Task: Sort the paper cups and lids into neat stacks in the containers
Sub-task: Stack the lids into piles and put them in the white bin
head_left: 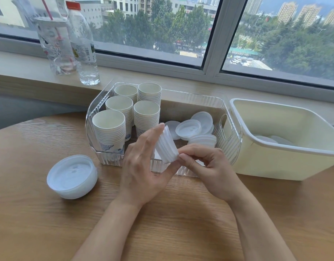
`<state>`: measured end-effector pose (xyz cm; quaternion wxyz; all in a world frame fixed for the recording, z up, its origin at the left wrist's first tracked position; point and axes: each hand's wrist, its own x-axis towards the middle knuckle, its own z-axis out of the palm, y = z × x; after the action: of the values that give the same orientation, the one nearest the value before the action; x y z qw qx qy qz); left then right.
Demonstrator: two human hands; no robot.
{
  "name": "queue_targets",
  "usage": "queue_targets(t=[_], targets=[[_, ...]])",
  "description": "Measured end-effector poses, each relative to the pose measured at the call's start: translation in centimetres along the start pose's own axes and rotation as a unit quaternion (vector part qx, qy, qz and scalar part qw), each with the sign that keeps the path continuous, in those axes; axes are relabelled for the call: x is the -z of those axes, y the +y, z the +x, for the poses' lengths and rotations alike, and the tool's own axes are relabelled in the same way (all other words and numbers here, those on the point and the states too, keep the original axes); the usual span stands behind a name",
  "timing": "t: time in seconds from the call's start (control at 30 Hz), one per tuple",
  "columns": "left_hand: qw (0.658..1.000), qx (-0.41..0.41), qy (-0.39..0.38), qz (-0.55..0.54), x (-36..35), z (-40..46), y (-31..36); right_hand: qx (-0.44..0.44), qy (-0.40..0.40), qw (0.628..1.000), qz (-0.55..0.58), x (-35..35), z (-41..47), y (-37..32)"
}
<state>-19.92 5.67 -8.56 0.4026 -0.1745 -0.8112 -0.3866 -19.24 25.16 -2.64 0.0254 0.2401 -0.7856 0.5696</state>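
Note:
A small stack of white lids point(167, 146) is held on edge between my left hand point(143, 166) and my right hand point(205, 166), just in front of the clear ribbed container point(228, 146). My left palm cups the stack from the left and my right fingertips pinch its lower right rim. Several stacks of paper cups point(122, 117) stand in the container's left half. Loose lids point(198, 125) lie in its right half. Another lid stack point(72, 176) rests on the table to the left.
A cream plastic bin point(286, 153) holding a few lids stands to the right of the clear container. A water bottle point(83, 44) and a clear cup with a straw point(55, 44) stand on the windowsill behind the round wooden table point(49, 223).

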Motion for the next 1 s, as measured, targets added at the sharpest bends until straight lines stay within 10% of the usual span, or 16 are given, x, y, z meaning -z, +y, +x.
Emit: queue_targets(t=[1.0], targets=[[0.997, -0.056, -0.036, -0.039, -0.2, 0.1, 2.0, -0.012, -0.035, 0.998, 0.059, 1.2, 0.1, 0.1]])
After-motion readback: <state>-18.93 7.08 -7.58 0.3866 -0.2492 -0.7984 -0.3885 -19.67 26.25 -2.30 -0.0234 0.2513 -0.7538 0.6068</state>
